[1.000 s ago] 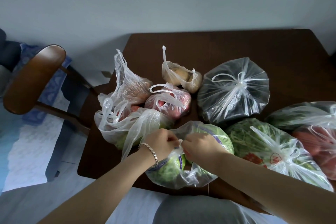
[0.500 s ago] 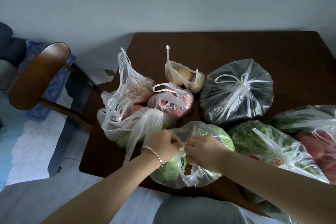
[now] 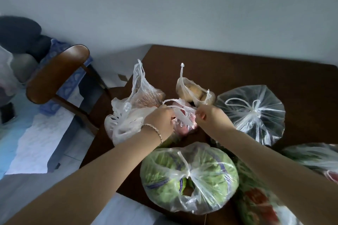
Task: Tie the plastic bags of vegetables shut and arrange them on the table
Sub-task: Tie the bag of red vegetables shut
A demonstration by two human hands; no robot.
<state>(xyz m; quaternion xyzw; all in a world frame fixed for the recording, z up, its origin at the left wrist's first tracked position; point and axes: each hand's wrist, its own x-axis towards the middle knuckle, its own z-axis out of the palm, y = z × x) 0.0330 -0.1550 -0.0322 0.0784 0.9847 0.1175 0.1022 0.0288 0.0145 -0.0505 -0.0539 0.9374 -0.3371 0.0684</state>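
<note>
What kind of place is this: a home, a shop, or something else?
Probably a home dining corner: a dark wooden table near a plain wall, a wooden chair beside it, and plastic bags of vegetables on it.

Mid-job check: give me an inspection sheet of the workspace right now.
Surface: dark brown table, crowded with bags.
Job's things: cabbage bag knotted; dark bag knotted; red produce bag handles untied; potato bag and left bags look untied.
Clutter: nothing seen.
Grippers: left hand and right hand each grip a handle of the red produce bag.
Cables: nothing seen.
Surroundings: wooden chair at left, plain wall behind.
</note>
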